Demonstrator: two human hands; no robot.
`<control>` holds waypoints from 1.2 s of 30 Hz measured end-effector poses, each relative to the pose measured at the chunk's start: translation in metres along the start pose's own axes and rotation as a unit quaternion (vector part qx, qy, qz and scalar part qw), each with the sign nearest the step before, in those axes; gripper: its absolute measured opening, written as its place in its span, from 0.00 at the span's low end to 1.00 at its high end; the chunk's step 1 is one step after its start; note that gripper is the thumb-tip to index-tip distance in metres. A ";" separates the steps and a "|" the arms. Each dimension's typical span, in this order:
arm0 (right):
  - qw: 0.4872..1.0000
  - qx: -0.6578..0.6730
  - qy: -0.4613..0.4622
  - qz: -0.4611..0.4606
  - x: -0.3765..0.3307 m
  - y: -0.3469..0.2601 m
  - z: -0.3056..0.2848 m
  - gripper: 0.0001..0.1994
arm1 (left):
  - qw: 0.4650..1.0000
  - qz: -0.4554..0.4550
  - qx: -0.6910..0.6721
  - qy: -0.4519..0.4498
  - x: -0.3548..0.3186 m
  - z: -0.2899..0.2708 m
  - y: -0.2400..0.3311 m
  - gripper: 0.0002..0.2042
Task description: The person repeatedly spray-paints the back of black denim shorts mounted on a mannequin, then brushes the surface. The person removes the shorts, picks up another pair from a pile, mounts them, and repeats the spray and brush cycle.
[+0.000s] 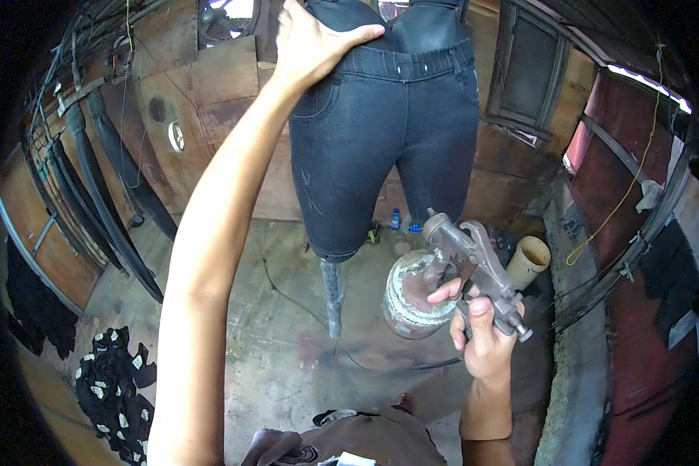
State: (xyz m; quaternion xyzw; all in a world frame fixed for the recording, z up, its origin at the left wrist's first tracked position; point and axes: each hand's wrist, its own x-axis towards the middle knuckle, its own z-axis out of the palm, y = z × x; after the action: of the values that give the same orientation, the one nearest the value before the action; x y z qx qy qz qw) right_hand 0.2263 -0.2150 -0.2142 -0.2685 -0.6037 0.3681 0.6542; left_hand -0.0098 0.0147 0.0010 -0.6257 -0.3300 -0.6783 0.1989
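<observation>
Dark blue denim shorts [365, 132] are fitted on a black dress form [435, 31], which hangs upright in front of me. Up at the left of its waist, my left hand [311, 43] lies against the form with the thumb stretched out above the waistband; part of its fingers is cut off by the picture's edge. My right hand [485, 334] grips a grey metal spray gun [474, 248], a finger reaching over its trigger. Attached to the gun is a round, paint-crusted cup [419, 303]. The nozzle points up toward the lower part of the right leg. Beneath the left leg, a plastic-wrapped post [332, 299] extends down.
A pile of black garments with pale tags [116, 388] lies on the floor at left. Dark trouser legs [124, 163] hang along the left wall. At right stand a dirty bucket [529, 262] and a concrete ledge [571, 349]. A hose [287, 295] crosses the floor.
</observation>
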 end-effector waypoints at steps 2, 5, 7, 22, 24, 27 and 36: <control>0.997 -0.005 -0.014 0.073 0.001 0.001 0.001 0.29 | 0.999 -0.022 0.009 -0.043 0.005 -0.005 0.001 0.61; 0.963 -0.120 -0.032 0.241 0.007 0.021 0.012 0.26 | 0.991 -0.084 0.021 -0.102 0.008 -0.005 0.007 0.65; 0.939 -0.161 -0.070 0.296 0.010 0.031 0.017 0.25 | 0.991 -0.074 0.096 -0.051 0.005 -0.003 0.013 0.66; 0.966 -0.110 -0.049 0.230 -0.004 0.042 0.029 0.22 | 0.956 -0.004 0.289 0.049 -0.019 0.027 0.017 0.64; 0.931 -0.163 -0.083 0.316 -0.011 0.065 0.026 0.19 | 0.957 0.006 0.284 0.061 -0.017 0.026 0.014 0.64; 0.894 -0.244 -0.115 0.358 -0.028 0.089 0.014 0.21 | 0.974 -0.017 0.227 0.009 -0.011 0.017 0.007 0.65; 0.914 -0.181 0.025 0.361 -0.058 0.072 -0.043 0.18 | 0.970 -0.061 0.221 -0.075 0.031 -0.021 -0.047 0.66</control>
State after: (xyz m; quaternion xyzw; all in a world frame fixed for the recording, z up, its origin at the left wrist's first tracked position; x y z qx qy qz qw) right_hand 0.2579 -0.2158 -0.3115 -0.5912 -0.5056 0.4570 0.4314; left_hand -0.0618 0.0377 0.0223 -0.5939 -0.5236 -0.5502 0.2652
